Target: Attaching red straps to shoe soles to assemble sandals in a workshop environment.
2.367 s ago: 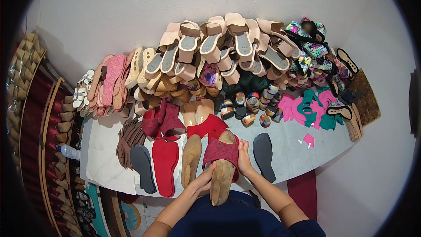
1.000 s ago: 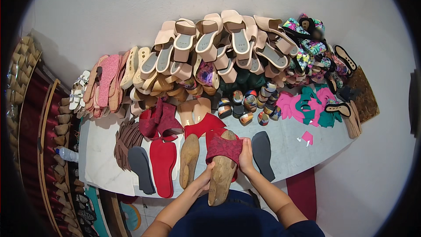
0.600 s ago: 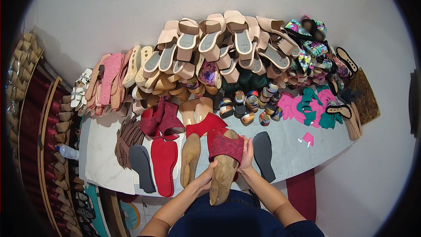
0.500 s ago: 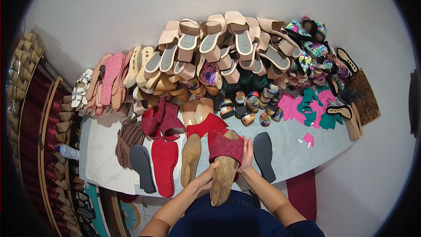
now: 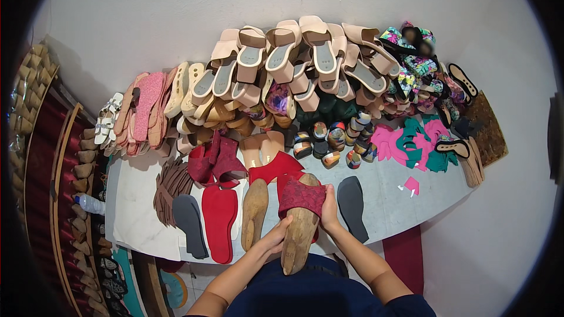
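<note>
Between my two hands I hold a wooden shoe last [image 5: 301,232] with its heel end toward me. A dark red patterned shoe upper [image 5: 302,197] wraps across its front part. My left hand [image 5: 278,235] grips the last and the upper's near left edge. Along the right side of the upper, my right hand [image 5: 330,208] is closed, thumb up on its edge. A second wooden last [image 5: 255,214] lies on the table left of my hands. Beside it are red sole pieces [image 5: 220,223] and grey sole pieces [image 5: 190,226]; another grey sole [image 5: 351,208] lies to the right.
Heeled beige sandals [image 5: 282,53] are piled along the wall at the back of the table [image 5: 388,211]. Red uppers [image 5: 226,161], brown strips [image 5: 172,191], patterned heels [image 5: 336,138] and pink and green scraps [image 5: 411,141] lie before them. Racks of lasts [image 5: 82,199] stand at left.
Hardly anything differs. The last and upper stay in my hands in nearly the same pose, and the whole view has shifted very slightly.
</note>
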### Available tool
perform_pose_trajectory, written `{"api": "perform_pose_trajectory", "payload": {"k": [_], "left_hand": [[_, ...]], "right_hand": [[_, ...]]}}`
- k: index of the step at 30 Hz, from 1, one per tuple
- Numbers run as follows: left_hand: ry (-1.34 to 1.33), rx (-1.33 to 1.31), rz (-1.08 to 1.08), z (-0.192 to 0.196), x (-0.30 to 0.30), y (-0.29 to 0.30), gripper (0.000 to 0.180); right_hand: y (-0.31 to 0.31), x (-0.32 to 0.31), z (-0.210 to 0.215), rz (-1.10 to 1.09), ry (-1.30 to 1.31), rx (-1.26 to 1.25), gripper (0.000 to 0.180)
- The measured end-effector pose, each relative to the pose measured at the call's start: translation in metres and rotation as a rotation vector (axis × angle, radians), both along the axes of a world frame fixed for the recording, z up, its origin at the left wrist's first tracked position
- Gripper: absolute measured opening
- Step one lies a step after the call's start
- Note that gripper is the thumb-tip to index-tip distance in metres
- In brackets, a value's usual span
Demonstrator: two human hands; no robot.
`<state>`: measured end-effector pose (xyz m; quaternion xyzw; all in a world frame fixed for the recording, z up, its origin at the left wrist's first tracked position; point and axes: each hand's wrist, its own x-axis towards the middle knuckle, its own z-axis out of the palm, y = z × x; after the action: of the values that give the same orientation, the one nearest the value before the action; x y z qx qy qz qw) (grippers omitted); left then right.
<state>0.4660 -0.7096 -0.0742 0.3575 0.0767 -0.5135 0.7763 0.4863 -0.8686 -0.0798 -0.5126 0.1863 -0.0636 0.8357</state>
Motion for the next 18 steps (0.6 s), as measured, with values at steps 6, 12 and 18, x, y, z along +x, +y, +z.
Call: {"api": "perform_pose_trajectory", "payload": {"k": [6,12,18], "left_hand": [[0.055,-0.004,0.004,-0.003,-0.001,0.002,0.067],[0.013,0.011,-0.007,0.001,-0.001,-0.001,0.069],[0.009,-0.027,-0.048,0.0,0.001,0.0,0.073]], "right_hand": [[0.001,-0.007,0.004,-0.167,0.159,-0.577,0.041],[0.001,-0.016,-0.006,-0.184,0.101,-0.576,0.038],[0.006,-0.02,-0.01,-0.238,0.15,-0.484,0.036]]}}
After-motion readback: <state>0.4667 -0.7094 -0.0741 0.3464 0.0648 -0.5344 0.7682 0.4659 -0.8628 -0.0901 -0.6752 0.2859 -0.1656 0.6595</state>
